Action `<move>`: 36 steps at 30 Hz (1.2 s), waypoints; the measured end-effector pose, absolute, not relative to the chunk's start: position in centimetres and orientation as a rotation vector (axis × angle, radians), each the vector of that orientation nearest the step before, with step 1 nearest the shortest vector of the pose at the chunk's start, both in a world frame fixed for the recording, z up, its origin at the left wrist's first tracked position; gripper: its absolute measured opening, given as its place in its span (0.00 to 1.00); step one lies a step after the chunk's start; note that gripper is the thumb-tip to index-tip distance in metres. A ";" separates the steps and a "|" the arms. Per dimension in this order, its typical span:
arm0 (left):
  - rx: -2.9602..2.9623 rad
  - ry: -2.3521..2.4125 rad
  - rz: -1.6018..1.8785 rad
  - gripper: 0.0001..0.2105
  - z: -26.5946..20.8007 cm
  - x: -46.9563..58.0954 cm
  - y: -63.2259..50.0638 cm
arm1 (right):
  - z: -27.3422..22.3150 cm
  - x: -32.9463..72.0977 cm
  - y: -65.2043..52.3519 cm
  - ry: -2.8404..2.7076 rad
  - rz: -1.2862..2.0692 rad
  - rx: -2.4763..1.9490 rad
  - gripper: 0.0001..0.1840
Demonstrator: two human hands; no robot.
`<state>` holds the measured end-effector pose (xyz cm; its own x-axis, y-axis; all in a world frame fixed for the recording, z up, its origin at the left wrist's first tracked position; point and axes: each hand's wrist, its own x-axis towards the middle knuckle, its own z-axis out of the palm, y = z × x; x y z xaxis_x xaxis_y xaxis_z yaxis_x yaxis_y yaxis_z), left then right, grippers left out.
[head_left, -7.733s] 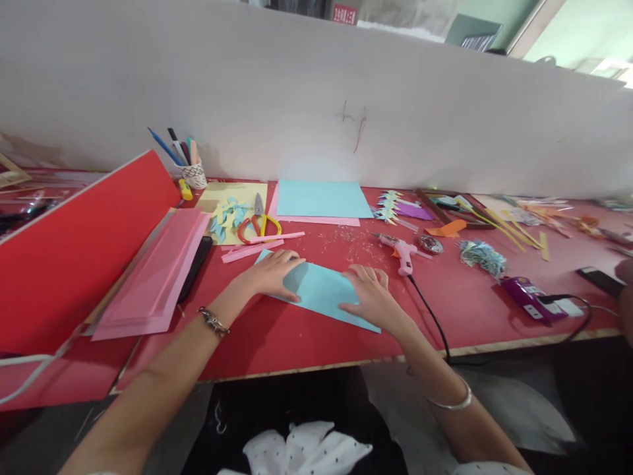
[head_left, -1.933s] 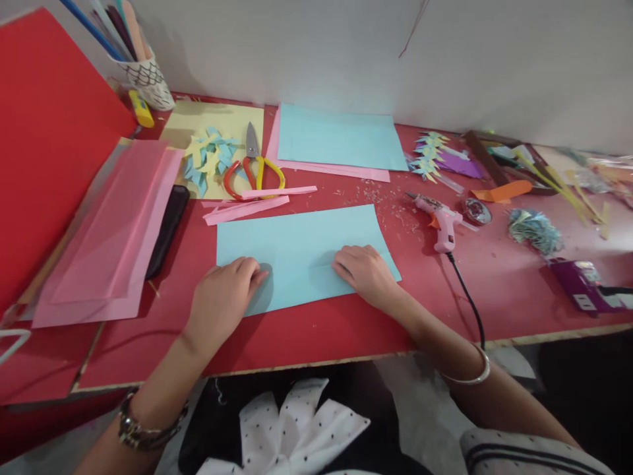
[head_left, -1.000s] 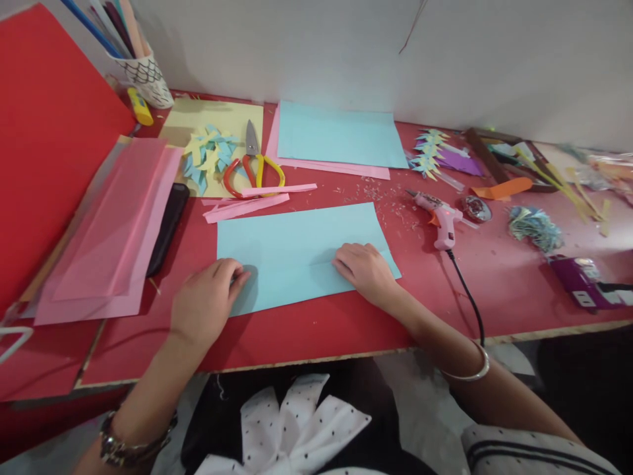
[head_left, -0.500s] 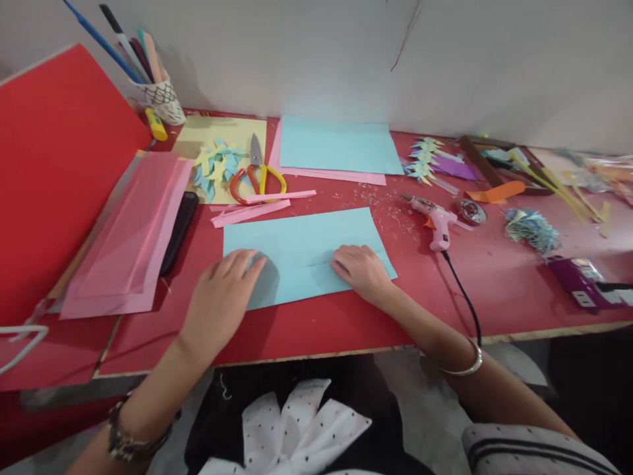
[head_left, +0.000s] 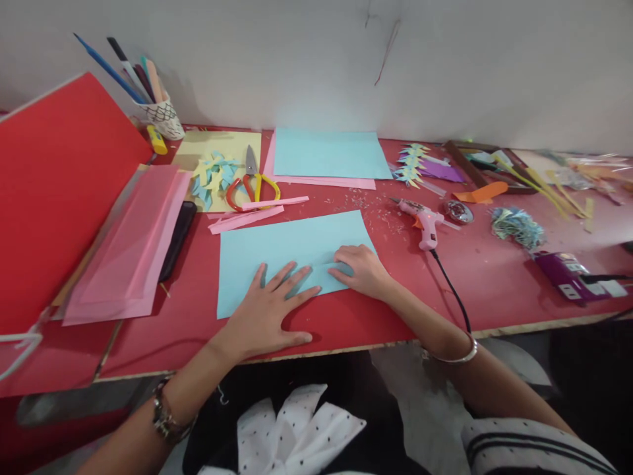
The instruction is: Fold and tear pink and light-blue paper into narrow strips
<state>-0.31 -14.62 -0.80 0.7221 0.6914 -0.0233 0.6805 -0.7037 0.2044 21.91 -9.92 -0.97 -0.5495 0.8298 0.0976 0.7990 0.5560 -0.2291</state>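
Observation:
A light blue sheet of paper [head_left: 291, 241] lies in front of me, with a narrow fold along its near edge. My left hand [head_left: 267, 313] is flat with fingers spread, its fingertips on the sheet's near part and its thumb over the red table. At the sheet's right end, my right hand [head_left: 363, 272] has its fingers curled, thumb and fingers closed on the folded edge. Beyond the sheet lie pink paper strips [head_left: 262, 214] and scissors [head_left: 252, 178] with red and yellow handles.
A pink glue gun [head_left: 422, 221] with a black cord lies on the right, near a purple power box [head_left: 564, 274]. Pink sheets [head_left: 123, 264] and a tall red board [head_left: 59, 191] are on the left. Blue and pink sheets [head_left: 331, 155] lie by the wall. A pen cup [head_left: 165, 119] stands back left.
My left hand has moved right and spread flat over the paper's near edge. My right hand stays at the right end. The view has shifted slightly.

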 end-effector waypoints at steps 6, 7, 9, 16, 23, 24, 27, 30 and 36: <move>2.710 1.054 0.022 0.34 -0.5 -0.4 -14.6 | -1.3 23.4 -9.8 -2.560 0.222 -1.345 0.14; 2.713 1.046 0.017 0.34 -0.5 -0.5 -14.5 | -1.3 23.5 -9.7 -2.561 0.222 -1.347 0.15; 2.721 1.033 0.008 0.33 -0.4 -0.5 -14.5 | -1.3 23.5 -9.7 -2.569 0.224 -1.355 0.15; 2.730 1.024 -0.001 0.33 -0.4 -0.4 -14.4 | -1.3 23.3 -9.6 -2.596 0.212 -1.393 0.16; 2.736 0.981 -0.026 0.35 -0.5 -0.8 -14.4 | -0.8 22.9 -9.7 -2.642 0.201 -1.510 0.13; 2.735 0.984 -0.028 0.35 -0.5 -0.8 -14.4 | -0.7 22.8 -9.8 -2.650 0.192 -1.527 0.13; 2.738 0.992 -0.033 0.36 -0.5 -0.8 -14.4 | -0.4 22.5 -9.8 -2.672 0.179 -1.579 0.12; 2.747 0.990 -0.029 0.35 -0.5 -0.7 -14.4 | -0.1 22.3 -9.7 -2.692 0.202 -1.626 0.12; 2.750 0.990 -0.010 0.35 -0.6 -0.8 -14.4 | 0.1 22.2 -9.8 -2.695 0.211 -1.646 0.13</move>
